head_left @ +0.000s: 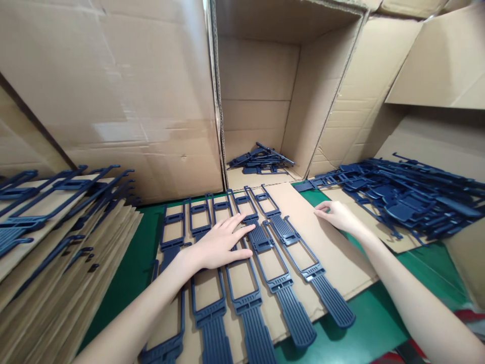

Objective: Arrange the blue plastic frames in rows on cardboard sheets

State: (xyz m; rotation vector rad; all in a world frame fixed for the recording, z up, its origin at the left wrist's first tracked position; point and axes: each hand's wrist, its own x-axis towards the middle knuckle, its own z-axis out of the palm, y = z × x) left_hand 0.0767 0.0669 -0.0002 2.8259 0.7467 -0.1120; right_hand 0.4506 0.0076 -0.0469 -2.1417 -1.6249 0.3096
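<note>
- Navy plastic frames [314, 272] lie rowed on the cardboard sheet [333, 247], right strip bare.
- Loose pile [413, 197] unlaid.
- Left hand [223, 241]: fingers spread, released; right hand [336, 215]: cannot tell.

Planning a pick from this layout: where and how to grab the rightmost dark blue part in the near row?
Probably the ribbed end, from the near side, pinched top and bottom. That broad tab of the dark blue part juts past the cardboard sheet over the green table, so its underside looks reachable.
</note>
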